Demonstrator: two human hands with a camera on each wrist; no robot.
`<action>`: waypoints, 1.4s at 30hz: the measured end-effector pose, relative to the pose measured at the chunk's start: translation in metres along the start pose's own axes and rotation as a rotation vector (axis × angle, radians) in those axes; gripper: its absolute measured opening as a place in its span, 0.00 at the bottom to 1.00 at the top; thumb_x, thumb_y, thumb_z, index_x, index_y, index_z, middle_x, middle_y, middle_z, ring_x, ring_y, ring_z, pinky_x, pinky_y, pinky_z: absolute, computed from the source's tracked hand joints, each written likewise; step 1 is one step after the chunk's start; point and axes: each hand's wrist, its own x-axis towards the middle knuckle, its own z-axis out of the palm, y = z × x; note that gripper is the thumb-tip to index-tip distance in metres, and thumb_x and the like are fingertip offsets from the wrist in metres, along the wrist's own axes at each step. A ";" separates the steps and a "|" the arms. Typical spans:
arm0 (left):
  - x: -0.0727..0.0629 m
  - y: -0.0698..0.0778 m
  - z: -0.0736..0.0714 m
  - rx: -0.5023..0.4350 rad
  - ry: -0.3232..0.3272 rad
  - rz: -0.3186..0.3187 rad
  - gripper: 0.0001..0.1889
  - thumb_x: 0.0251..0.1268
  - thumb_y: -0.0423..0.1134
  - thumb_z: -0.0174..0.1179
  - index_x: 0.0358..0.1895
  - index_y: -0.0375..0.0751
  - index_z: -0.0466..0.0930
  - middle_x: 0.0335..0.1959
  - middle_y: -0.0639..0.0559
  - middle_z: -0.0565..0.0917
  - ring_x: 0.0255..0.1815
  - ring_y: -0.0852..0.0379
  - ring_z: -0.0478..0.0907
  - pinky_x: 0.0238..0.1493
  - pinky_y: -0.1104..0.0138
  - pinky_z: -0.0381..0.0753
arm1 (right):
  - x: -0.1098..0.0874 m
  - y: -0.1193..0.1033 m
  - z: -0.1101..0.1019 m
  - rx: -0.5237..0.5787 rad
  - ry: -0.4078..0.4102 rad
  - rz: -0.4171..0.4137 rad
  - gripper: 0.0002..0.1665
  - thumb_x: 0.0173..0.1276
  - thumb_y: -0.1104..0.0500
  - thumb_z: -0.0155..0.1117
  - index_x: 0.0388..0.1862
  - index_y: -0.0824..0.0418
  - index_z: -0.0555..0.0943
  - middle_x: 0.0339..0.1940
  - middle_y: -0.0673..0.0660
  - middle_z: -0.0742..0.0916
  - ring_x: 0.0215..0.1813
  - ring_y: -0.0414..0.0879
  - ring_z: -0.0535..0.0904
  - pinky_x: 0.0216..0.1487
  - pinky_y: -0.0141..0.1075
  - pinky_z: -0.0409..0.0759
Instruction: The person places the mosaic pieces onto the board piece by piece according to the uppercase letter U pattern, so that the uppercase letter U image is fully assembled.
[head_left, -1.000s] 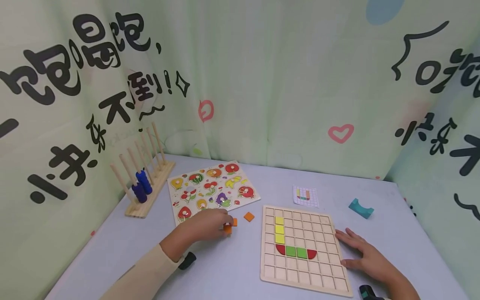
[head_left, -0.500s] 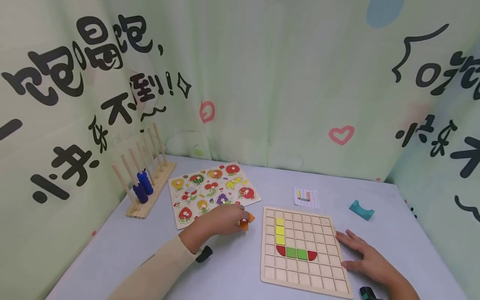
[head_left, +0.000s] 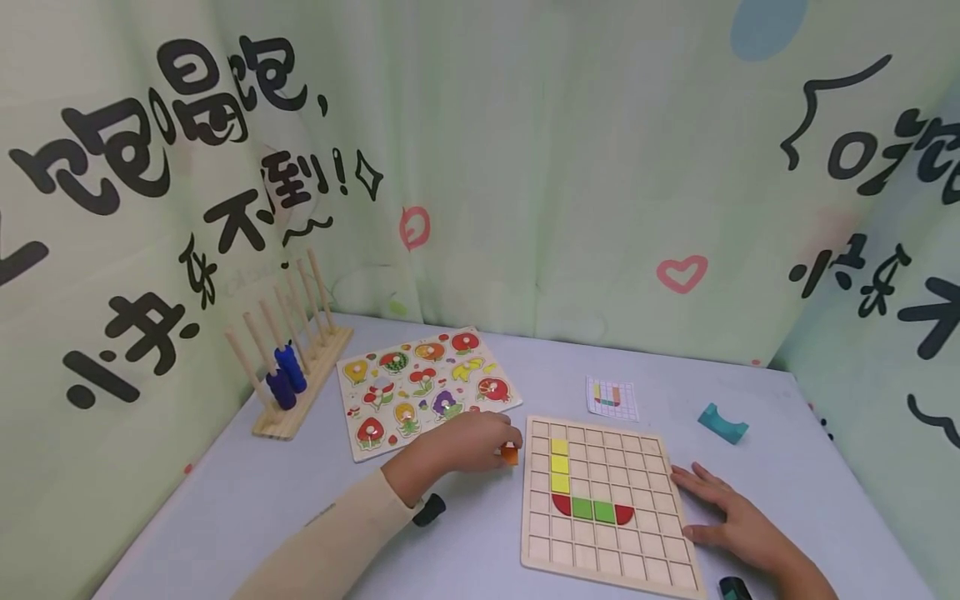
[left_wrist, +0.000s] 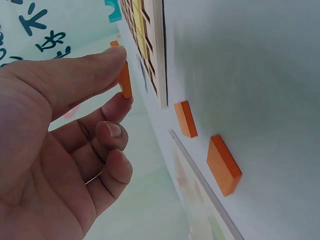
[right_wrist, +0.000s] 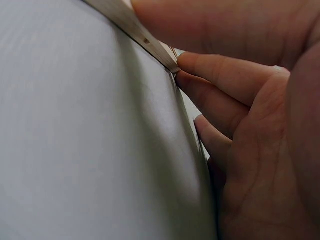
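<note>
In the left wrist view my left hand pinches a small orange tile between thumb and fingertip. Two more orange tiles lie on the table, a nearer one and another close to the board's corner. From the head view, my left hand is just left of a wooden grid board. This board carries a column of yellow squares, then a row of green squares between two red quarter-round pieces. My right hand rests at its right edge, fingertips touching the side.
A fruit puzzle board lies behind my left hand. Farther left stands a wooden peg rack with blue pieces. A small pattern card and a teal arched block lie beyond the grid board. Curtains surround the table.
My left hand has moved right toward the grid board, now holding an orange tile and covering where another orange tile showed. The right hand stays at the board's edge.
</note>
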 end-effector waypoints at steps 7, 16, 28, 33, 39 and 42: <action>0.010 0.009 -0.001 -0.005 -0.005 0.016 0.16 0.58 0.43 0.71 0.51 0.52 0.85 0.36 0.63 0.78 0.35 0.66 0.72 0.38 0.76 0.74 | 0.000 0.001 -0.001 -0.015 0.002 0.004 0.53 0.51 0.45 0.74 0.73 0.61 0.65 0.74 0.74 0.56 0.72 0.75 0.46 0.59 0.74 0.50; 0.023 0.026 0.001 0.005 -0.026 0.056 0.17 0.60 0.44 0.69 0.52 0.53 0.84 0.39 0.63 0.79 0.38 0.66 0.72 0.42 0.75 0.74 | 0.001 0.004 0.000 -0.006 0.015 -0.028 0.52 0.51 0.45 0.74 0.73 0.61 0.66 0.74 0.74 0.57 0.72 0.75 0.47 0.58 0.74 0.51; 0.040 0.044 0.009 -0.010 -0.051 0.099 0.15 0.62 0.44 0.67 0.52 0.55 0.84 0.38 0.65 0.77 0.38 0.66 0.71 0.41 0.76 0.73 | 0.001 0.003 0.002 0.010 0.005 0.006 0.53 0.50 0.44 0.74 0.73 0.61 0.65 0.75 0.73 0.55 0.73 0.74 0.45 0.59 0.74 0.48; 0.045 0.051 0.011 -0.005 -0.063 0.107 0.13 0.63 0.44 0.67 0.51 0.56 0.84 0.35 0.65 0.75 0.37 0.66 0.70 0.40 0.75 0.72 | 0.000 0.002 0.002 0.010 0.011 -0.014 0.53 0.51 0.45 0.74 0.73 0.61 0.66 0.75 0.73 0.56 0.72 0.74 0.46 0.59 0.74 0.49; 0.051 0.055 0.015 0.022 -0.057 0.129 0.14 0.63 0.46 0.66 0.52 0.56 0.83 0.36 0.66 0.75 0.38 0.67 0.70 0.40 0.76 0.71 | 0.001 0.002 0.001 0.000 0.011 -0.021 0.52 0.51 0.45 0.74 0.73 0.62 0.66 0.74 0.74 0.57 0.72 0.74 0.47 0.59 0.74 0.50; 0.055 0.057 0.017 0.030 -0.045 0.148 0.14 0.63 0.47 0.66 0.52 0.56 0.83 0.35 0.66 0.76 0.37 0.67 0.70 0.39 0.76 0.70 | 0.001 0.002 0.000 -0.005 0.003 -0.004 0.53 0.52 0.44 0.74 0.73 0.61 0.65 0.75 0.74 0.56 0.72 0.74 0.46 0.59 0.74 0.50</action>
